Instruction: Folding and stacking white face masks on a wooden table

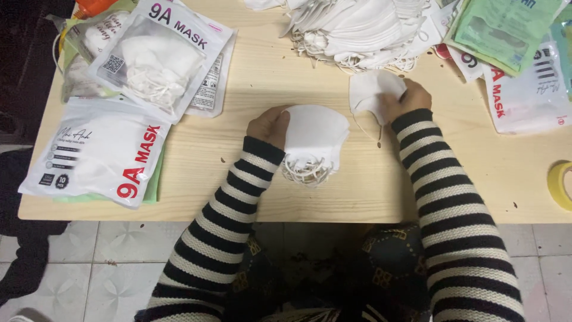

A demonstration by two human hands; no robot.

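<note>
The left hand (pixel 269 126) grips the left edge of a small stack of white masks (pixel 314 137) lying near the middle of the wooden table (pixel 262 83), fingers curled around it; their elastic loops (pixel 307 170) spill out toward the near edge. The right hand (pixel 405 98) pinches a single white mask (pixel 369 90) just beyond the stack, fingertips closed on its right side and partly hidden behind it. A large heap of loose masks (pixel 357 27) sits at the far edge, cut off by the top of the view. Sealed mask packets (pixel 104 152) lie at the left end, more packets (pixel 524 95) at the right end, both partly out of view. A yellow tape roll (pixel 561 185) is cut off at the right edge.
</note>
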